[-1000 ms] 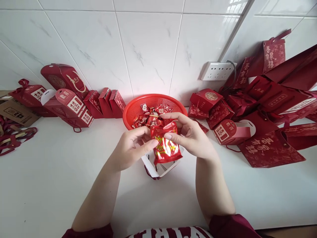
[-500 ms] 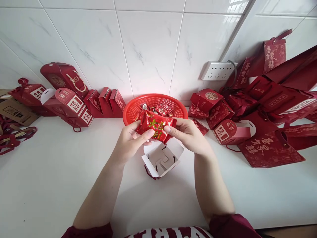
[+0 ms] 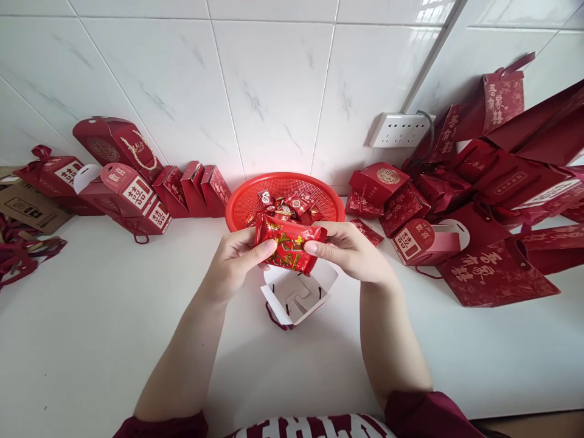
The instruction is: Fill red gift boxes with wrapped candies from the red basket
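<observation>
Along the foot of the glossy, grey-veined tile wall (image 3: 278, 79), I see stiff maroon paperboard everywhere: a tall box with a twisted rope handle (image 3: 114, 146) on the left, and a flat-sided bag (image 3: 497, 267) with pale printed characters on the right. Between them sits a round red plastic colander (image 3: 274, 184), its wall finely perforated, holding small crinkled candy packets (image 3: 301, 202). Nearer me, on the smooth white table (image 3: 114, 340), stands an open box (image 3: 275, 303), white inside, its flaps folded out.

On my feed the left hand (image 3: 235, 258) pinches one end of a red packet (image 3: 292, 240), thumb on its front and fingers behind; the right hand (image 3: 353, 252) grips the other end likewise. The packet hangs above the far edge of that box, just in front of the colander. Shiny and pillow-shaped, it has crimped ends and gold-green characters across its face.
</observation>
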Demonstrator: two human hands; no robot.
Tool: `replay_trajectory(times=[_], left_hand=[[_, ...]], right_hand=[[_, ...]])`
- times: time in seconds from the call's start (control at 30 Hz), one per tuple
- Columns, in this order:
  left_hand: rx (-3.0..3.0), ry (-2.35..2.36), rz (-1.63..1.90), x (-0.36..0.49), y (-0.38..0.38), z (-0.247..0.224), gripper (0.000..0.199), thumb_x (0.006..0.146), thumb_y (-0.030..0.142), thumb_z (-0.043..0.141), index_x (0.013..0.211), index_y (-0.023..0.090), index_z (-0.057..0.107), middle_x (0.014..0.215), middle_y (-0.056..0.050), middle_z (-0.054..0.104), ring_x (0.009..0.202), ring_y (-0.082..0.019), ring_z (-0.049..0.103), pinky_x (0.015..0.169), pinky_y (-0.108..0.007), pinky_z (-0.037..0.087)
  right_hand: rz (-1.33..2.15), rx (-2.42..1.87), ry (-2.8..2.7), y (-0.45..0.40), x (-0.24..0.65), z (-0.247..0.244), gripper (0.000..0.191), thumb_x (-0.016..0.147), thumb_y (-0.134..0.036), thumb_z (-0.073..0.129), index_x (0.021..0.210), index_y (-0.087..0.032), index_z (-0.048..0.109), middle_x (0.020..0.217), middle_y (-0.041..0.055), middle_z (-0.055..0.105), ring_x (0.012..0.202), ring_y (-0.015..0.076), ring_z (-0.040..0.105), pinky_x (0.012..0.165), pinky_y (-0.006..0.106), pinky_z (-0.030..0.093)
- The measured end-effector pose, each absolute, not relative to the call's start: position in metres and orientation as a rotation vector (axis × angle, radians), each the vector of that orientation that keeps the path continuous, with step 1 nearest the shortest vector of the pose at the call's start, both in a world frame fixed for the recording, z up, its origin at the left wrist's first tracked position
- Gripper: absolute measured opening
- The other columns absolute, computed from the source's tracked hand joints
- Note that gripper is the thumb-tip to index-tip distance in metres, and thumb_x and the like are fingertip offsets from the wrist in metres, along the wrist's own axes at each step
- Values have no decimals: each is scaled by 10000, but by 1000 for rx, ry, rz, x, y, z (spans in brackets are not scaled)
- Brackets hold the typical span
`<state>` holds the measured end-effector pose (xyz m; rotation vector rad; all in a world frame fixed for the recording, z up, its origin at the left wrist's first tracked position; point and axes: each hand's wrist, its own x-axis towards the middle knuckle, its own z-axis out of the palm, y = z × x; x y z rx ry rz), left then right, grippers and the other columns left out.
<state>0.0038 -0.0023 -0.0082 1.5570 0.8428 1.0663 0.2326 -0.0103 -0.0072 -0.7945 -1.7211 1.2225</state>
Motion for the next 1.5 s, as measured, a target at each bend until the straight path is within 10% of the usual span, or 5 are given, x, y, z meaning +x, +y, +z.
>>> replay_trajectory(times=[1.1, 1.5], left_hand=[[2028, 974, 908, -12, -1, -2, 361, 987, 373, 526, 729, 154, 651, 705, -29, 660, 676, -133, 650, 621, -242, 505], [2249, 1402, 468, -7, 8, -9, 301, 991, 473, 444, 933, 261, 650, 888, 29, 707, 828, -197, 665, 681, -287, 443]], right_hand=[[1207, -746, -1560, -11, 243, -5, 346, 986, -379, 565, 713, -169, 603, 698, -5, 525, 671, 125, 459, 648, 255, 377], [655, -1413, -2099, -24, 249, 3, 199, 981, -263, 512, 808, -194, 583, 673, -31, 535, 593, 110, 437, 555, 243, 317]])
